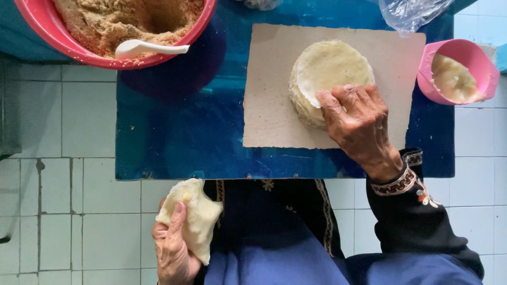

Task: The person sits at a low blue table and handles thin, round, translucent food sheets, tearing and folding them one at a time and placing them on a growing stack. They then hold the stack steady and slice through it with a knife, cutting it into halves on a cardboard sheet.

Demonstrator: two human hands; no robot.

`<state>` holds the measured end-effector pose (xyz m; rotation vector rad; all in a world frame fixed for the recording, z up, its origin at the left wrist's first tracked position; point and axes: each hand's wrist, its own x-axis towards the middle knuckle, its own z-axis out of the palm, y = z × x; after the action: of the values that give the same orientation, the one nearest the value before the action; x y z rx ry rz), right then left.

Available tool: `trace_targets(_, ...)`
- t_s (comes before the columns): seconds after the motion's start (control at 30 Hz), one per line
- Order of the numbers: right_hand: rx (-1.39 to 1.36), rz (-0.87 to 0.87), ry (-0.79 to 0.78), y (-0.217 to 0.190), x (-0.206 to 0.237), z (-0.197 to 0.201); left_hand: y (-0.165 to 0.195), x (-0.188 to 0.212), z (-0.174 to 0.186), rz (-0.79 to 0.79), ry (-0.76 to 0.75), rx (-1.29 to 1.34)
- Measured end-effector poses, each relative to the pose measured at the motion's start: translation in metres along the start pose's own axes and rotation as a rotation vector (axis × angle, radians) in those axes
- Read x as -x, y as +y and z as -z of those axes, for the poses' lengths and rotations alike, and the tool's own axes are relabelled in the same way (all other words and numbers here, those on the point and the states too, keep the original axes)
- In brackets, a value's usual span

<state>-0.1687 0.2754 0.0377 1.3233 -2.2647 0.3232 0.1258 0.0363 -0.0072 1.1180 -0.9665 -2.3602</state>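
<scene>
Wrappers under my right hand (pixel 359 124), dumpling (pixel 193 216) in my left (pixel 171 248).

Left fingers curl shut round the dumpling, off the table's (pixel 174 137) near edge; right fingertips spread loosely on the stack (pixel 322 74) — pink cup (pixel 478 58) beside, bowl (pixel 47 26) far left, bare blue between.

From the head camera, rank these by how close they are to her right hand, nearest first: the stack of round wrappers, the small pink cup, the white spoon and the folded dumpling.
From the right hand:
1. Stack of round wrappers, under its fingertips on the cardboard.
2. Small pink cup, up and to the right.
3. Folded dumpling, down left, held in the left hand.
4. White spoon, far upper left in the red bowl.
</scene>
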Motion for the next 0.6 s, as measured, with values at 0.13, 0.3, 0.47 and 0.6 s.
trace_targets(0.13,0.057,0.0,-0.031,-0.008,-0.002,0.011,0.003,0.006,-0.012,0.008,-0.1,0.018)
trace_targets(0.3,-0.095,-0.1,-0.026,-0.039,-0.01,0.043,0.006,0.009,-0.033,0.092,-0.184,0.038)
trace_targets(0.47,-1.253,-0.51,-0.248,-0.112,0.004,0.044,0.01,0.018,-0.046,0.329,-0.482,0.097)
trace_targets(0.6,-1.608,-0.3,-0.254,-0.122,0.016,0.027,0.015,0.019,-0.048,0.387,-0.617,0.057)
